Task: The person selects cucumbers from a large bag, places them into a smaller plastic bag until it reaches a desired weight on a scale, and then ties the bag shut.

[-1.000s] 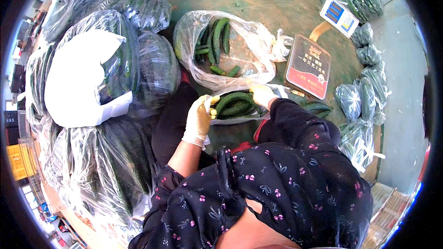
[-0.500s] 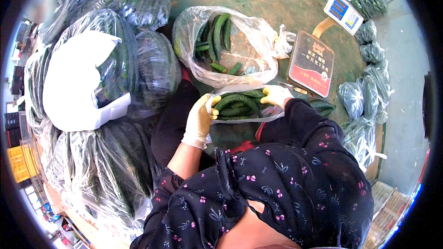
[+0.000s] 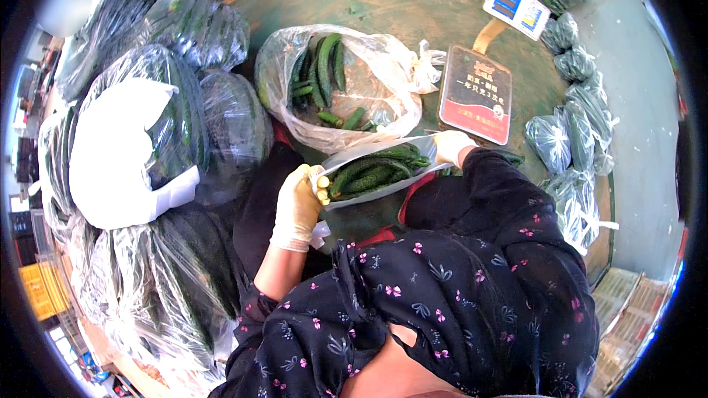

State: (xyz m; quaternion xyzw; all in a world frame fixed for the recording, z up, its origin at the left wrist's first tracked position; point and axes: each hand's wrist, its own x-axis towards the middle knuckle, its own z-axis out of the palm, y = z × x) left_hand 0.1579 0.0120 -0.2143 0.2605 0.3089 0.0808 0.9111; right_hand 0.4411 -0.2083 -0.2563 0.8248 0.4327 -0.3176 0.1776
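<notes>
In the head view, the person's gloved left hand (image 3: 301, 203) grasps the left edge of a clear plastic bag (image 3: 369, 196), thumb and fingers closed on the film, much as half a second ago. The gloved right hand (image 3: 452, 147) has changed more: its fingers were at the cucumbers' ends, and now it grips the bag's right end, clear of them. The bag, nearly level before, is drawn out longer and slants up to the right. Its curved dark-green cucumbers (image 3: 372, 177) lie bunched toward the left, above the person's lap.

Just beyond, the large open plastic bag (image 3: 306, 131) holds the same loose cucumbers (image 3: 324, 70) as before. The digital scale (image 3: 476, 96) stands to its right; big filled bags (image 3: 158, 280) are piled at left. The scene sits further left in view than earlier.
</notes>
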